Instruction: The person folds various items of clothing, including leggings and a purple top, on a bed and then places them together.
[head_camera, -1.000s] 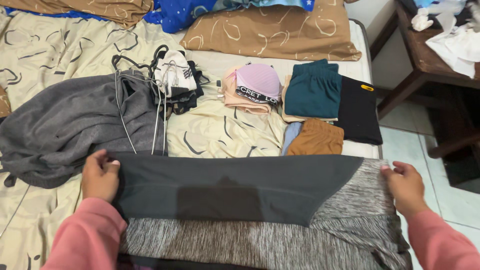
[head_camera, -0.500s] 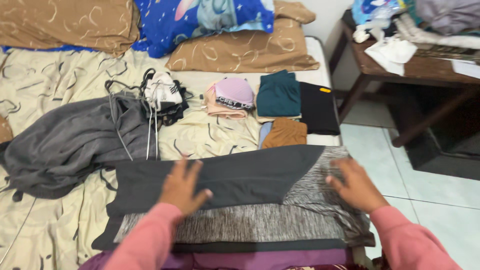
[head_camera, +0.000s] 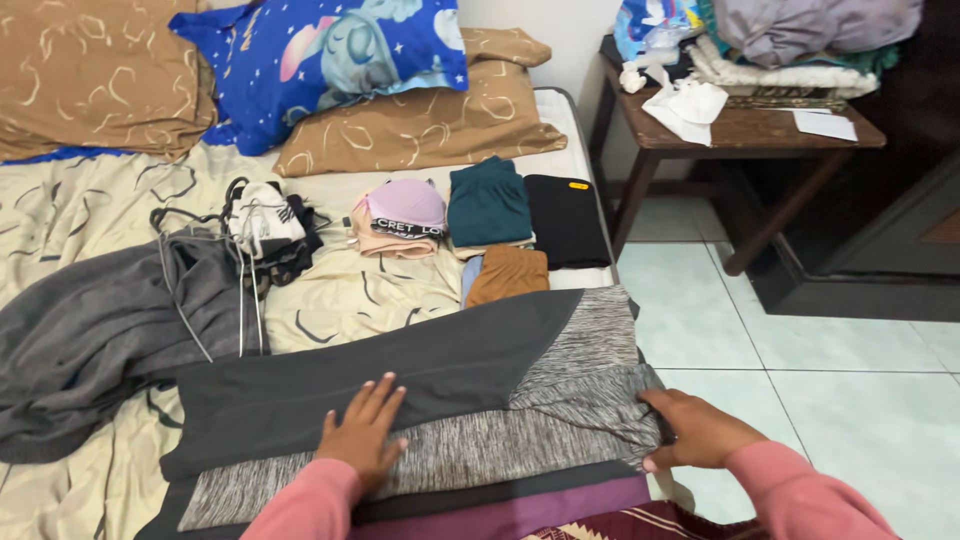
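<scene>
A dark grey and heathered grey garment (head_camera: 480, 385) lies folded lengthwise across the near edge of the bed. My left hand (head_camera: 363, 435) rests flat on its middle, fingers spread. At the right end, where the fabric bunches by the bed's corner, my right hand (head_camera: 695, 430) pinches the heathered cloth. Both arms wear pink sleeves. A purple garment (head_camera: 520, 518) shows under the grey one.
Behind lie a grey hoodie (head_camera: 100, 330), wire hangers (head_camera: 245, 290), and small folded piles: pink (head_camera: 400, 215), teal (head_camera: 487, 205), black (head_camera: 567, 220), brown (head_camera: 510, 273). Pillows (head_camera: 420, 110) line the headboard. A cluttered wooden table (head_camera: 745, 130) stands right on a tiled floor (head_camera: 830, 380).
Both hands let go of the far edge and came down onto the garment. The left now presses flat; the right moved to the right end and grips it. The view tilted up.
</scene>
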